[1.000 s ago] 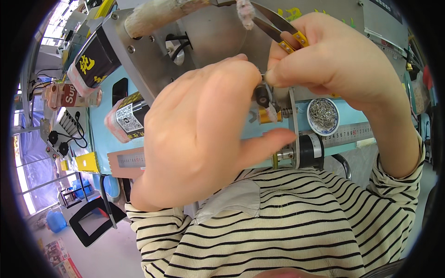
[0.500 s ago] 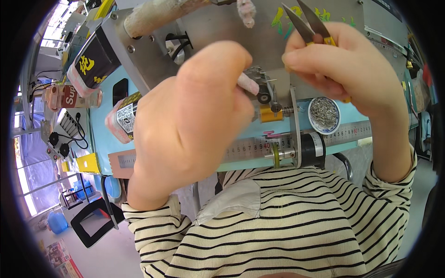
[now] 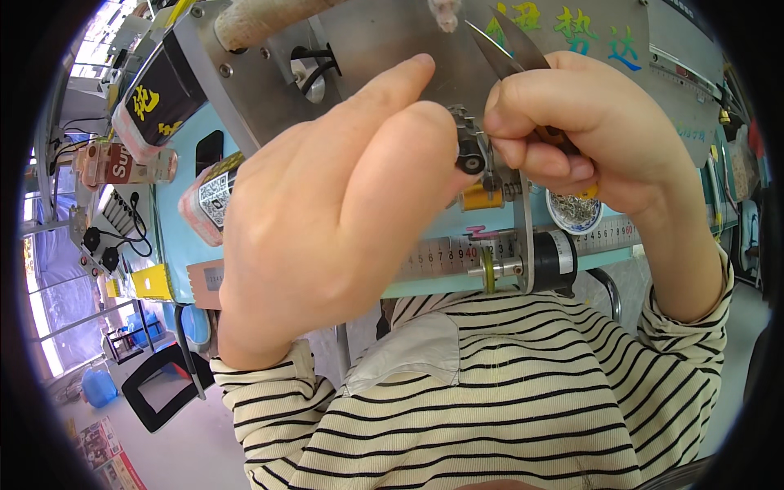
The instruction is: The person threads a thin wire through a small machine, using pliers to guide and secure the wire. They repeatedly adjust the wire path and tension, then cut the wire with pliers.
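Observation:
My right hand (image 3: 588, 122) is closed around a pair of scissors (image 3: 514, 51) with yellow on the handle, blades parted and pointing up and left. Its fingertips are beside a small metal mechanism with a black roller (image 3: 469, 160). My left hand (image 3: 327, 204) lies across the left side of that mechanism. Its index finger points up and away, while the thumb bends down by the roller. The other fingers are out of sight behind the hand, so whatever they grip is hidden. Under the roller is a gold-coloured spool (image 3: 482, 196).
A white bowl of small metal pieces (image 3: 574, 214) stands below my right hand. A black motor (image 3: 555, 260) sits on an upright metal plate above the ruler (image 3: 441, 257). To the left are a black phone (image 3: 209, 149) and a bottle with a red label (image 3: 118, 166). A wrapped bar (image 3: 269, 20) crosses the top.
My right hand has moved left and down with the scissors, toward the roller. My left index finger has straightened, and the pink-and-white piece beside that hand is now hidden.

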Tool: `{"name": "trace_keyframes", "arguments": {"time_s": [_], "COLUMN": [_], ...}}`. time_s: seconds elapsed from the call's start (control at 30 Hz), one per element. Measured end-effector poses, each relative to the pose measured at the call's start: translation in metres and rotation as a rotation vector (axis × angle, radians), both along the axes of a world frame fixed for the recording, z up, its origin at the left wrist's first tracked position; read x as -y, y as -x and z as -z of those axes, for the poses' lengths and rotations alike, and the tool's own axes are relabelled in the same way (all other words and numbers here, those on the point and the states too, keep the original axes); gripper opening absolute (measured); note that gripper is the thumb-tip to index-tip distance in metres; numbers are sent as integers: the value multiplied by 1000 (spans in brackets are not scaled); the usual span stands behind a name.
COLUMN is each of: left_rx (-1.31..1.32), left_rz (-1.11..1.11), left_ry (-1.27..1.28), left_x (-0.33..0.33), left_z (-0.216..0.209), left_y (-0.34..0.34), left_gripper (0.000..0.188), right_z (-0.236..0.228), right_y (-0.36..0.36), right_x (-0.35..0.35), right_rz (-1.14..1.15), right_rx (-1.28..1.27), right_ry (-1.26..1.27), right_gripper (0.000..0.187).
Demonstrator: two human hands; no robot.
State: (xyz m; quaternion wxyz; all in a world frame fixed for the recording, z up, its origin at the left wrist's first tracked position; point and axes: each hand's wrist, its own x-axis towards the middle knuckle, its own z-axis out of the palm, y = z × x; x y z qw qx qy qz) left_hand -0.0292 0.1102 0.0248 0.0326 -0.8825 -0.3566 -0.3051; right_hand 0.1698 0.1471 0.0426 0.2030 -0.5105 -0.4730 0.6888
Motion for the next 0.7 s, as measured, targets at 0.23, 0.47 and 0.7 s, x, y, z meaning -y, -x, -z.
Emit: {"name": "trace_keyframes", "arguments": {"time_s": [0.23, 0.47, 0.7], "left_rx": [-26, 74, 83], "left_rz": [34, 138, 29], "left_ry": [-55, -19, 4], "left_x": [-1, -4, -1], "left_z": [2, 6, 5], "left_y": [0, 0, -5], "left_gripper": [30, 34, 26], "right_z": [4, 5, 5], "right_y": [-3, -4, -3], "right_x": [0, -1, -1], "right_rz": [-18, -31, -37], "right_rx": [-3, 2, 28], "right_ry": [-33, -54, -70], "right_gripper": [27, 25, 24]}}
